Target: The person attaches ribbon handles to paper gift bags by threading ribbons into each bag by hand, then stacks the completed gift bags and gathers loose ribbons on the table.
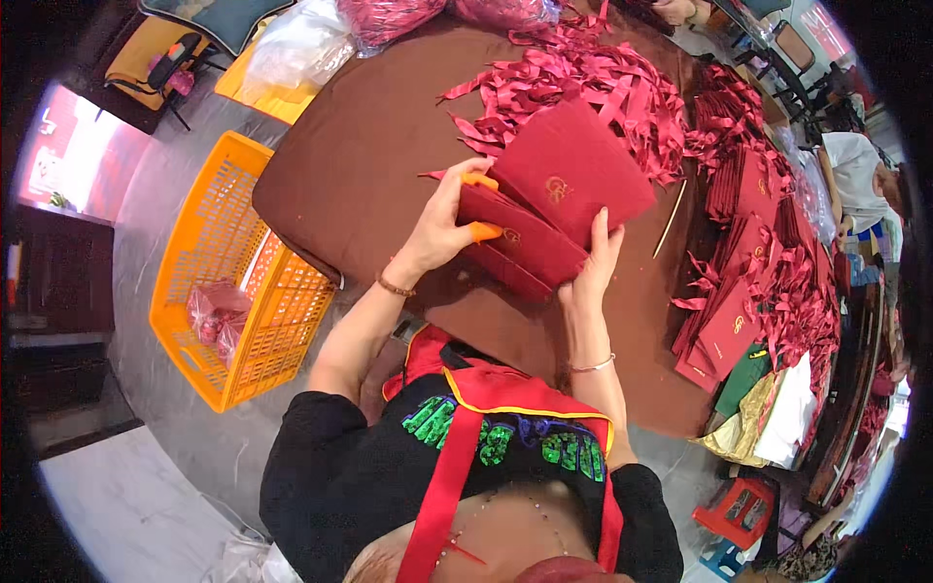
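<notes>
My left hand, with orange finger covers on thumb and forefinger, pinches the left end of a dark red fabric pouch bearing a gold emblem. Behind it leans another red pouch, its broad face tilted up and also marked in gold. My right hand grips the right side of these pouches, its fingers against the upper one and its palm near the lower corner. Both hands hold them above the brown-covered table. Whether more pouches lie between the two cannot be told.
Red ribbons lie heaped at the table's far side. Ribboned red pouches are piled on the right, near a thin stick. An orange plastic crate stands left of the table, and a red stool at lower right.
</notes>
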`<state>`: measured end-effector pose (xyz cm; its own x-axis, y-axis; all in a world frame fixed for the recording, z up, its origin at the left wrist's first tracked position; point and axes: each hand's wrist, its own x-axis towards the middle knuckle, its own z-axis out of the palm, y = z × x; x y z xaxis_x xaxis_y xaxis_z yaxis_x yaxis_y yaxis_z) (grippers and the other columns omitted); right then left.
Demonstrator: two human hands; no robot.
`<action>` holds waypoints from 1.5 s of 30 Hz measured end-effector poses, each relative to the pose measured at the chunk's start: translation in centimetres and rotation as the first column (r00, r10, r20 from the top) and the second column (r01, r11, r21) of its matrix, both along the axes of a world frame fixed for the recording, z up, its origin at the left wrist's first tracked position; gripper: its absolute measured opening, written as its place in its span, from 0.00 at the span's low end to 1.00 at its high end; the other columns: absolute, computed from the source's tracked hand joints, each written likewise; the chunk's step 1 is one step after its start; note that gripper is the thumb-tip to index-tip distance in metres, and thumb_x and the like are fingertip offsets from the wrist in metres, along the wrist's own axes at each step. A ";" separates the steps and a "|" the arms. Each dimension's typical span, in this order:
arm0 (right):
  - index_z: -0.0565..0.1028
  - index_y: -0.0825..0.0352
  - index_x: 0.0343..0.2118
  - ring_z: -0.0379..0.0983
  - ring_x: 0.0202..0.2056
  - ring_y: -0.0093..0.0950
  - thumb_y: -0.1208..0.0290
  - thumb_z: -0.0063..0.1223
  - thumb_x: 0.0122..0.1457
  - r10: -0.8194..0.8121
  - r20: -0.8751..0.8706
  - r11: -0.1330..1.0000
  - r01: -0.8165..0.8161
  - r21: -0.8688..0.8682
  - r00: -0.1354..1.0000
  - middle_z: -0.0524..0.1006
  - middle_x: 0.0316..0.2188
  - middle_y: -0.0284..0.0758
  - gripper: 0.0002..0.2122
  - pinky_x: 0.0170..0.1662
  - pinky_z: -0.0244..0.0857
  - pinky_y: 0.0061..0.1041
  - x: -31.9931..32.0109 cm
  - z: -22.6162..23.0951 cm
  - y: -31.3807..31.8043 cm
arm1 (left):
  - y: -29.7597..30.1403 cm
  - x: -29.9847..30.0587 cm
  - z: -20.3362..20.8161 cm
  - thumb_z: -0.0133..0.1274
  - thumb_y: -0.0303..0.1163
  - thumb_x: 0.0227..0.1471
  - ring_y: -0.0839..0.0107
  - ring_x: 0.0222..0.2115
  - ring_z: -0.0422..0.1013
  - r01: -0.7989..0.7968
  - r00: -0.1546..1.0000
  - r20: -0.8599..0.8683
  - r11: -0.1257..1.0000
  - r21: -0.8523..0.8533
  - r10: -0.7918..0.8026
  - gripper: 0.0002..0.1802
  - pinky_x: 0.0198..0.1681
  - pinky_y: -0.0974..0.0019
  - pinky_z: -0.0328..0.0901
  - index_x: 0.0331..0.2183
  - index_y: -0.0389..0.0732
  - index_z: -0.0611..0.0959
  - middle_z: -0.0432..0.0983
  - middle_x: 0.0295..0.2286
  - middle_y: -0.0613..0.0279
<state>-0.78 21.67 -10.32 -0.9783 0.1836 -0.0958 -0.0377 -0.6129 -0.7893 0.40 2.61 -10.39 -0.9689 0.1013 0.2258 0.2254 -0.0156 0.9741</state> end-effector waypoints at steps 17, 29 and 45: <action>0.60 0.66 0.50 0.65 0.48 0.28 0.65 0.47 0.59 0.014 -0.003 0.999 -0.014 0.040 1.000 0.66 0.48 0.37 0.19 0.51 0.61 0.29 0.1 -1.7 1.8 | -1.9 0.4 -1.1 0.59 0.21 0.36 0.76 0.44 0.63 -0.025 0.997 0.082 0.978 0.206 0.008 0.33 0.49 0.71 0.59 0.47 0.39 0.66 0.64 0.44 0.66; 0.60 0.65 0.49 0.63 0.49 0.29 0.75 0.40 0.60 0.281 0.228 0.960 -0.276 -0.056 0.932 0.66 0.49 0.37 0.14 0.52 0.60 0.32 -0.1 -2.1 1.8 | 0.0 -3.9 -0.3 0.61 0.27 0.37 0.71 0.45 0.63 0.141 0.941 0.303 0.988 0.055 -0.151 0.38 0.49 0.68 0.58 0.48 0.34 0.60 0.65 0.43 0.57; 0.40 0.63 0.61 0.43 0.61 0.29 0.51 0.46 0.56 0.688 0.057 0.673 -0.665 0.324 0.724 0.42 0.63 0.37 0.38 0.58 0.40 0.30 -4.9 0.7 -10.2 | -17.4 -10.9 -3.1 0.60 0.29 0.39 0.70 0.42 0.67 -0.206 0.933 0.271 0.970 -0.130 0.235 0.37 0.44 0.68 0.64 0.51 0.35 0.63 0.68 0.43 0.56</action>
